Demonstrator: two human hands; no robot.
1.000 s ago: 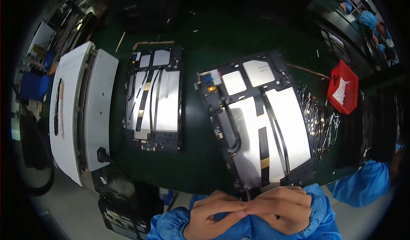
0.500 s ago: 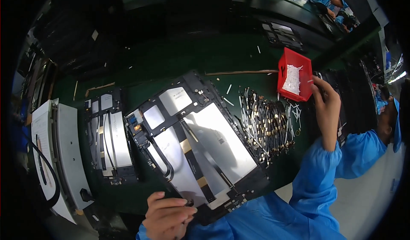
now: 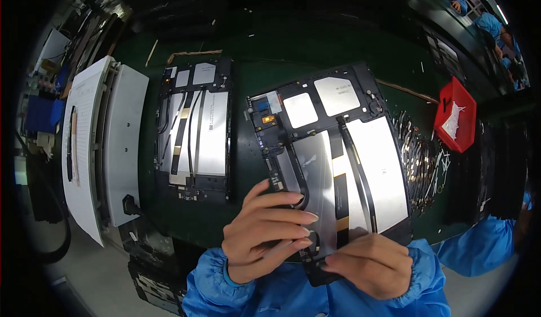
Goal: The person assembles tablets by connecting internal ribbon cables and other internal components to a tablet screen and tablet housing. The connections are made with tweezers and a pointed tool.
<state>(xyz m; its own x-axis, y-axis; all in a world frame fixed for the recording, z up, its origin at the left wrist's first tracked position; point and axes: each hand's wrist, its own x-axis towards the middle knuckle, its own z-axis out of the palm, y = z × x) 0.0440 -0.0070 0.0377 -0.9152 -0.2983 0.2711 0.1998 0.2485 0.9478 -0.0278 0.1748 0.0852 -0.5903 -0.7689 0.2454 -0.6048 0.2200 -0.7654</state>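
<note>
An opened tablet (image 3: 383, 170), with silver battery plates, a black frame and dark flat cables, lies tilted in front of me. My left hand (image 3: 267, 227) is over its lower left edge, with thumb and forefinger pinched together and the other fingers spread. What lies between those fingertips is too small to make out. At the tablet's near edge, my right hand (image 3: 372, 263) is closed in a pinch, its thumb by the near left corner; its fingers hide anything in them. A second opened tablet (image 3: 214, 122) rests farther left, apart from both hands.
A red bin (image 3: 468, 102) of white strips stands at the right. Many ribbon cables (image 3: 414, 159) lie beside the tablet, with loose white strips near them. On the left are a pale box (image 3: 127, 142) and a paper sheet (image 3: 84, 148) with pens. Co-workers sit at the far right.
My right hand has come from beside the red bin to the tablet's near edge. My left hand has moved in over the tablet's lower left edge. The view has shifted to the left.
</note>
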